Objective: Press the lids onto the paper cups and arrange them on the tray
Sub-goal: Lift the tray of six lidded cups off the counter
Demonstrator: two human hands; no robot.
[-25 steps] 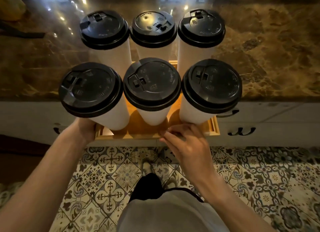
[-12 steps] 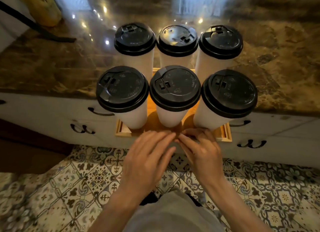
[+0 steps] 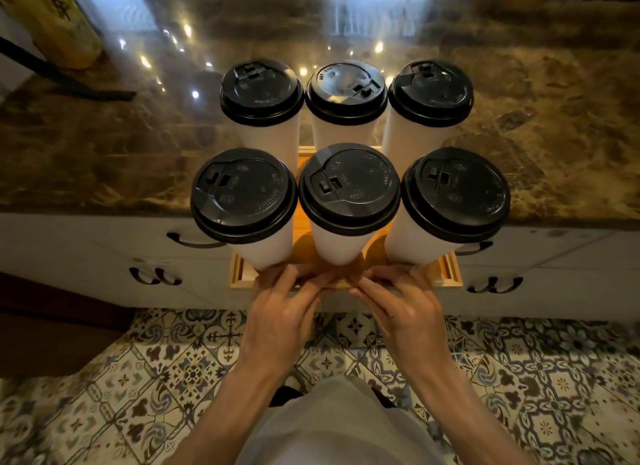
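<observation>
Left hand (image 3: 280, 312) and right hand (image 3: 405, 308): straight fingers on tray (image 3: 450, 270) rim. Tray apparently overhangs surface (image 3: 104, 152); a jerky push could topple the tall cups (image 3: 332, 242).

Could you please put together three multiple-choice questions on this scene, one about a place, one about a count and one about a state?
1. Where are the left hand and right hand?
A. side by side at the near rim of the tray
B. at its far rim
C. one at each end of it

2. How many cups stand on the tray?
A. four
B. six
C. eight

3. What is the state of the lids?
A. stacked beside the tray
B. one is missing
C. a black lid sits on every cup

Answers: 1 A, the fingers of both hands lie on the middle of the near edge; 2 B, there are two rows of three; 3 C, all six tops are capped.
</observation>
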